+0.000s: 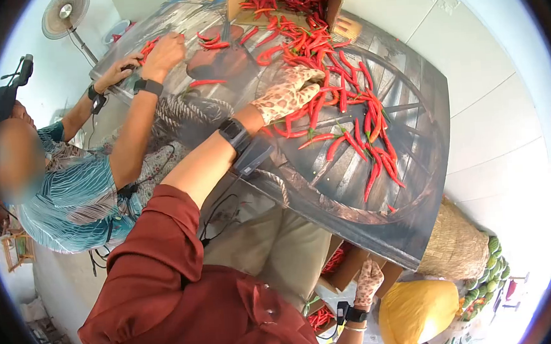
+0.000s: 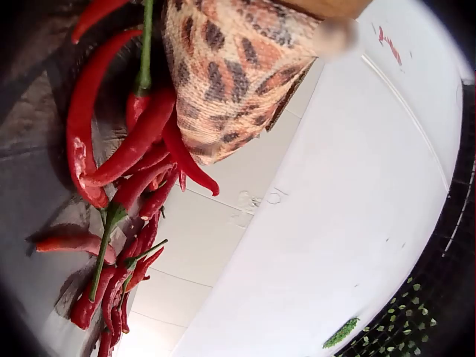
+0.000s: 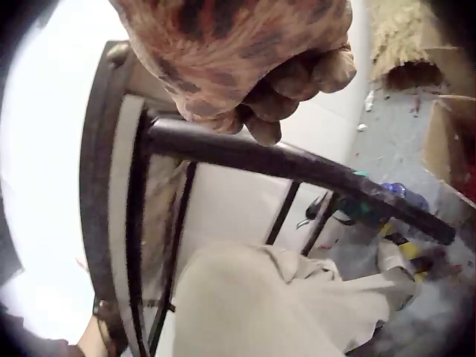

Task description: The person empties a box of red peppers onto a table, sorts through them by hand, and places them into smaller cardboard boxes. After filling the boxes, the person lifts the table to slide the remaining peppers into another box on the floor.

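Note:
Red chilies [image 1: 377, 125] [image 2: 134, 149] lie in a loose spread on the dark table [image 1: 426, 163]. My left hand [image 1: 293, 92] [image 2: 234, 74], in a spotted glove, is bent over the chilies at the table's middle; its fingers grip some, and chilies stick out from under the glove in the left wrist view. Below the table's near edge is my right hand [image 1: 368, 282] [image 3: 253, 59], in the same kind of glove, beside cardboard boxes. Its fingers are curled in the right wrist view, and nothing shows in them. Its palm is hidden.
An open cardboard box [image 1: 335, 7] of chilies lies at the table's far side. Another person [image 1: 75, 190] works at the left end with both hands by chilies. Lower right stand a yellow bag [image 1: 416, 311] and a woven sack [image 1: 453, 243]; a rope [image 1: 177, 112] hangs at the near edge.

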Tool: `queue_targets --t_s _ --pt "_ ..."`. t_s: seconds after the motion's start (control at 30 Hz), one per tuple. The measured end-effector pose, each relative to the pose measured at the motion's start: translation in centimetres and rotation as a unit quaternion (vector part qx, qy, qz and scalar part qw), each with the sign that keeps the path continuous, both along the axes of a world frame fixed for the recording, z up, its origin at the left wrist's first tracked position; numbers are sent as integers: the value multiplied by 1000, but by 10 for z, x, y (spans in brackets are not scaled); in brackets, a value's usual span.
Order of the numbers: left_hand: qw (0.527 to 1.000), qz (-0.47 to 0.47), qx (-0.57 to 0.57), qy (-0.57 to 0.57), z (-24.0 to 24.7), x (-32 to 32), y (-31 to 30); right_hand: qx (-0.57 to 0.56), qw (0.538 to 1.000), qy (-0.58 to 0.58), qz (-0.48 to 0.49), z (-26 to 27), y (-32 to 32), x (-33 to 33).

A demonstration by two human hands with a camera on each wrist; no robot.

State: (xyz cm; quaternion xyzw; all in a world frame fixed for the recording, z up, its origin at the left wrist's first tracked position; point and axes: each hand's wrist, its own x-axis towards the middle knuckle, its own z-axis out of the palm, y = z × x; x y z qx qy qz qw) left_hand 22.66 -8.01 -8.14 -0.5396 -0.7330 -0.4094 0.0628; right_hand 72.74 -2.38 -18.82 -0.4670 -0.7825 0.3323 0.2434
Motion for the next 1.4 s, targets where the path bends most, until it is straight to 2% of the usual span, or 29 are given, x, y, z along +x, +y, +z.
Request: queue_targets --t_s 0.1,0.13,0.2,0.23,0.3,0.37,0.43,0.47,0.5,0.57,0.6,0.63,0.73,0.83,0.87,0.9,0.97,1.0,1.03,1.07,1.1,1.13,1.17,1.2,1.23,1.27,1.3,1.37,1.4 --pt "998 -22 -26 -49 -1 -4 2 11 999 -24 34 38 -14 -22" --pt "998 -15 -36 -57 0 -3 1 164 977 -66 117 48 -16 -29" --pt "998 -22 -20 -50 2 -1 -1 410 871 -111 247 53 -15 -28" --pt "999 -25 -12 -42 4 1 -3 409 871 -117 246 63 -20 -34" --pt "996 -29 -25 -79 9 5 -6 506 834 -103 196 85 -25 -52" --pt "998 -16 -24 -62 12 6 -6 514 828 -88 206 95 -16 -61" --pt "996 -38 -8 -75 5 2 -2 554 811 -99 162 111 -9 -83" --pt "996 -35 -15 -81 6 2 -2 509 843 -66 162 122 -10 -95" --pt "996 -31 -24 -85 6 1 -2 510 842 -69 160 128 -8 -104" --pt "995 -33 -27 -86 5 -2 -1 384 905 -52 174 136 -5 -121" --pt "995 -33 -31 -88 3 -2 0 364 914 -52 171 137 -5 -129" --pt "995 -33 -33 -90 2 -2 1 363 916 -56 163 135 -3 -130" --pt "997 -44 -14 -64 -5 -5 5 461 867 -59 177 116 7 -125" --pt "999 -51 11 -6 4 0 -3 435 886 -13 158 118 1 -130" --pt "996 -65 58 11 -2 -1 -3 271 954 60 115 123 -7 -135" --pt "997 -69 29 -18 -1 -1 -6 101 984 139 55 128 -14 -136" --pt "994 -99 4 47 13 -3 -10 203 972 76 87 127 -12 -133" --pt "995 -97 -29 -6 29 8 -13 285 953 31 97 127 -8 -130" --pt "991 -122 -30 -52 32 7 -9 416 900 -55 120 130 -5 -126" --pt "991 -98 -69 -63 21 -13 2 408 906 -62 99 122 -4 -117" --pt "991 -92 -48 -86 15 -17 3 382 919 -56 77 113 -2 -118" --pt "995 -99 -26 15 17 -13 6 358 930 -44 65 108 0 -124" --pt "988 -99 -7 118 22 -17 7 443 893 21 76 112 -2 -131" --pt "979 -98 33 178 26 -10 10 404 912 15 67 108 -2 -131" --pt "981 -91 33 168 48 19 10 365 929 7 60 105 -1 -131" --pt "974 -110 62 191 46 27 18 448 889 19 95 109 1 -129" --pt "977 -118 50 172 57 50 24 460 883 29 85 108 1 -131" --pt "978 -144 -8 151 68 87 38 369 926 34 68 102 1 -131" --pt "976 -173 -26 127 66 105 45 371 925 34 70 105 1 -131"
